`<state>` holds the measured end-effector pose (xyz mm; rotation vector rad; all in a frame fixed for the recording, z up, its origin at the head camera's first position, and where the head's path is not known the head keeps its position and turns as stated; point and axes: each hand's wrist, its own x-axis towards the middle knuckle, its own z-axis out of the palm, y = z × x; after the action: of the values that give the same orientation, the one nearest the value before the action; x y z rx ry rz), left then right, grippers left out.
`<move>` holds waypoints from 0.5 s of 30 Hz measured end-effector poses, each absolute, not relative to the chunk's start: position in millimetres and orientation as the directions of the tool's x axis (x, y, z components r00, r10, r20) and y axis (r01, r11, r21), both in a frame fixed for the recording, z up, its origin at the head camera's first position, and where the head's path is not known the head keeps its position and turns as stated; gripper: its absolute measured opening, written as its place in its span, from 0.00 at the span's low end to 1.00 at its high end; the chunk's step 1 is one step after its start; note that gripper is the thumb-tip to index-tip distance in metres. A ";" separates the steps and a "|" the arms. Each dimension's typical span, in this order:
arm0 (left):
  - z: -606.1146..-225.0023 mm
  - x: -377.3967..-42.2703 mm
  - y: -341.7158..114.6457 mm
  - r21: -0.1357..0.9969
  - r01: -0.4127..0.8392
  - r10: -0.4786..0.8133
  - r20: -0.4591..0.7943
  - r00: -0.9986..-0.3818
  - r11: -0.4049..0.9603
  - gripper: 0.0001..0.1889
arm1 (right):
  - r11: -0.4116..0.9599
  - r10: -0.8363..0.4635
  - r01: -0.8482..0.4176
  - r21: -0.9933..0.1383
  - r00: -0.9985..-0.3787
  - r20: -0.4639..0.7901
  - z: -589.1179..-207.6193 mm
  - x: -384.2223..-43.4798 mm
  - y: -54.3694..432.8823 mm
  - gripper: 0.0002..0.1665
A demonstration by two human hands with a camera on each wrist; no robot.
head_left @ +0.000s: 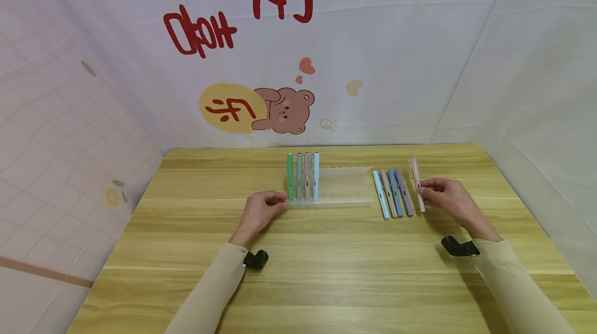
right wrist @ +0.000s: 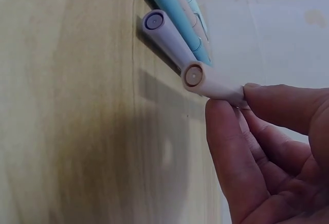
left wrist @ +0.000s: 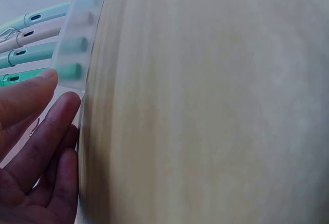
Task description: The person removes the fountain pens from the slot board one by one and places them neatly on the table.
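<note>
A clear plastic pen rack [head_left: 347,203] stands near the middle of the table, with several capped pens upright in its left part: a green pen [head_left: 290,176], a teal one, a pinkish-brown one and a light blue pen [head_left: 316,176]. My left hand [head_left: 261,212] holds the rack's left front corner between thumb and fingers, seen close in the left wrist view. On the right, my right hand [head_left: 448,198] pinches a pale pink pen [head_left: 416,176] between thumb and fingertips. That pen's round end [right wrist: 194,75] faces the right wrist camera, above the tabletop.
Left of the right hand, several pens lie side by side on the wooden table [head_left: 326,272]: a light blue pen [head_left: 380,195], a brownish one, a blue one and a purple pen [head_left: 403,193]. A printed white cloth [head_left: 396,64] hangs behind the table.
</note>
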<state>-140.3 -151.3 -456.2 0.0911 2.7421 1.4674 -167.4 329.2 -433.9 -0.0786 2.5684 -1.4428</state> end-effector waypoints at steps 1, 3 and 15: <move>-456.5 -140.5 -151.2 0.832 0.040 0.067 0.003 -0.998 0.554 0.07 | 0.517 -0.141 0.054 -0.854 -0.979 -0.148 -434.7 -168.1 329.0 0.27; -456.5 -140.5 -151.2 0.832 0.042 0.068 0.004 -0.998 0.553 0.07 | 0.512 -0.143 0.065 -0.857 -0.977 -0.159 -435.8 -169.1 328.7 0.27; -457.5 -141.5 -151.0 0.832 0.034 0.067 -0.004 -0.998 0.554 0.07 | 0.519 -0.192 0.078 -0.851 -0.960 -0.204 -438.3 -175.3 325.8 0.27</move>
<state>-141.5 -151.0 -457.5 0.0893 2.7380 1.4650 -175.3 325.8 -438.3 -0.0959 2.4897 -1.4152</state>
